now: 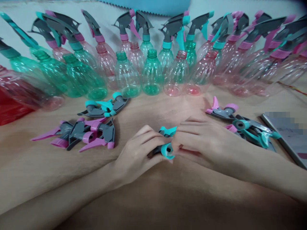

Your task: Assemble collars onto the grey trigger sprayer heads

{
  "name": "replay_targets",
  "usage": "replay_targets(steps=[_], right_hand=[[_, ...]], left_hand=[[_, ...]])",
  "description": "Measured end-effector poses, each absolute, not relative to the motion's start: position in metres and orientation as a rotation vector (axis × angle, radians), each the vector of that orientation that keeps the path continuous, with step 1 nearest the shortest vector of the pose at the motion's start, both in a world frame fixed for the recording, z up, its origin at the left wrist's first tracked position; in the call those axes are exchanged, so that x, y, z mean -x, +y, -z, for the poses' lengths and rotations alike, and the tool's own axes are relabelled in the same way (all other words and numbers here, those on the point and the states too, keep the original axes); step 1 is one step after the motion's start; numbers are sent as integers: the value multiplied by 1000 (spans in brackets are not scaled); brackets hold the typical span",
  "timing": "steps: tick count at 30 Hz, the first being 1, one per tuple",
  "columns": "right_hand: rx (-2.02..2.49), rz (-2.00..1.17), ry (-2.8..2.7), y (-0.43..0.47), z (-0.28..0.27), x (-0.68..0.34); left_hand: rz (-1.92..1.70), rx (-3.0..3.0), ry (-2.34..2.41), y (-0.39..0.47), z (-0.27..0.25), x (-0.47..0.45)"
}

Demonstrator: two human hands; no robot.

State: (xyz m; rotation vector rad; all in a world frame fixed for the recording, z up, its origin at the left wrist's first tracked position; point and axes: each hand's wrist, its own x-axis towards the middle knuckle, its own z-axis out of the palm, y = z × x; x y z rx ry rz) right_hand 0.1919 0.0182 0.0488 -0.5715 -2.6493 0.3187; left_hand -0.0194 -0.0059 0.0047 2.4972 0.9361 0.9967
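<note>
Between both hands, low over the table, is a grey and turquoise trigger spray head, its round collar opening facing me. My left hand wraps round its grey body from the left. My right hand is closed against its right side, fingers curled at the collar and trigger; whether they pinch a smaller part is hidden. Left of my hands lie several pink and grey spray heads, with turquoise and grey ones just behind. On the right is another mixed pile of spray heads.
Rows of clear bottles span the back: open-necked green ones and pink ones in front, capped with spray heads behind. A flat phone-like slab lies at right. Something red sits at the left edge.
</note>
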Motion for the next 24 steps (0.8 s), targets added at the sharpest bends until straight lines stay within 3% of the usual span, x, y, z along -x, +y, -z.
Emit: replay_targets(steps=[10,13,19,24], right_hand=[[974,-713,-2285,9,-37,-182],[981,-927,-2224,11,-37,-180],[982,-1032,-2280,10,-35,-181],[1008,-1330,-1998,4,-23,-176]], left_hand=[[-1049,-2557,962,-7,0,22],[-1057,-2566,949,-7,0,22],[-1009,-2560,938,-5,-1,20],[-1020,-2565,961,-5,1,21]])
